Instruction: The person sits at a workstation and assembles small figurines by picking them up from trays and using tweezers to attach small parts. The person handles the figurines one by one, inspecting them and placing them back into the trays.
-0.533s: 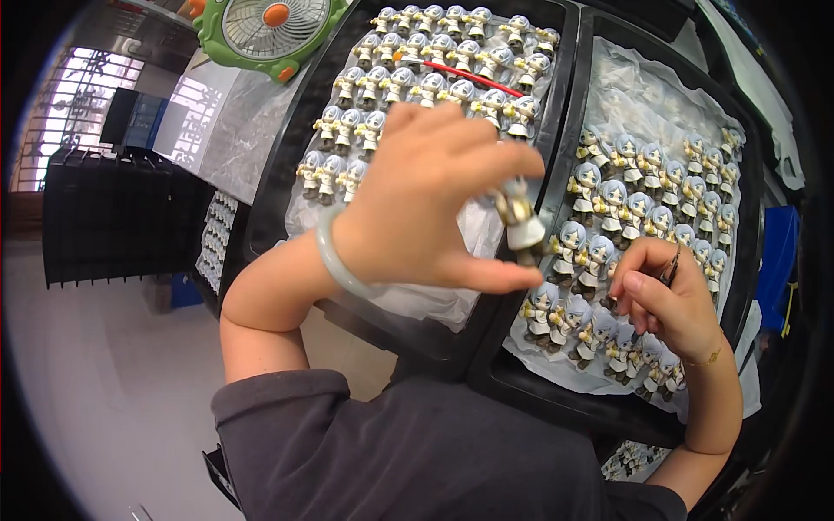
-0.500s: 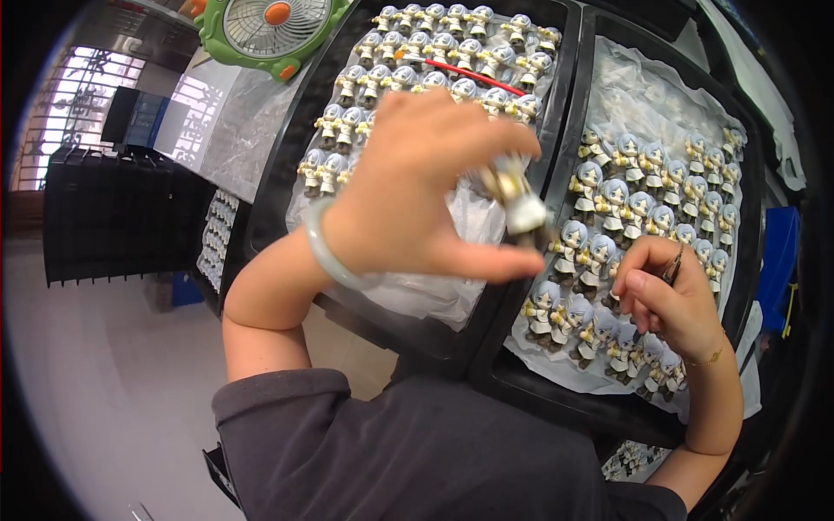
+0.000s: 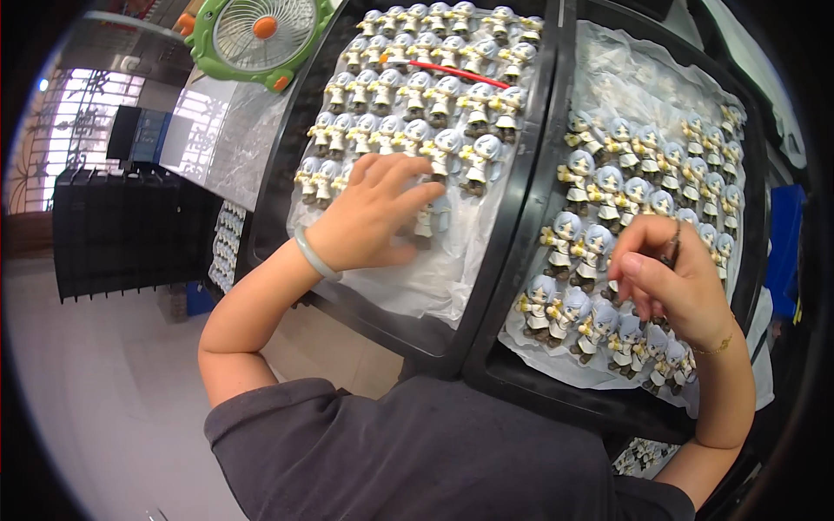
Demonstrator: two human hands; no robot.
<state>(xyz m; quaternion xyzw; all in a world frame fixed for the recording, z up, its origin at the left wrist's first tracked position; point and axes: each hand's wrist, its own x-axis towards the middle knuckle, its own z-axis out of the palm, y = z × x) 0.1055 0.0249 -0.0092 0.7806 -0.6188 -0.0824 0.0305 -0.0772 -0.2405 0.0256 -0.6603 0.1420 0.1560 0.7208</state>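
Observation:
My left hand (image 3: 369, 213) is over the left tray's bare lower part, thumb and fingers curved around a small figurine (image 3: 425, 222) with pale blue hair and a white outfit. The figurine is slightly blurred and partly behind the fingers. Rows of like figurines (image 3: 417, 91) lie beyond it on the white plastic sheet (image 3: 434, 286). My right hand (image 3: 665, 273) is closed around a slim dark tool (image 3: 672, 247), perhaps tweezers, mostly hidden by the fingers. It hovers over the figurines (image 3: 595, 247) in the right tray, covering some of them.
Two black trays, the left tray (image 3: 512, 204) and the right tray (image 3: 565, 395), lie side by side. A thin red stick (image 3: 460, 73) rests across the left tray's figurines. A green fan (image 3: 261, 39) stands at the far left, above stacked black trays (image 3: 130, 230). Blue bins (image 3: 786, 252) are at right.
My left hand has carried the figurine leftward from near the divide between the trays to the left tray's sheet. My right hand has stayed nearly in place with its tool.

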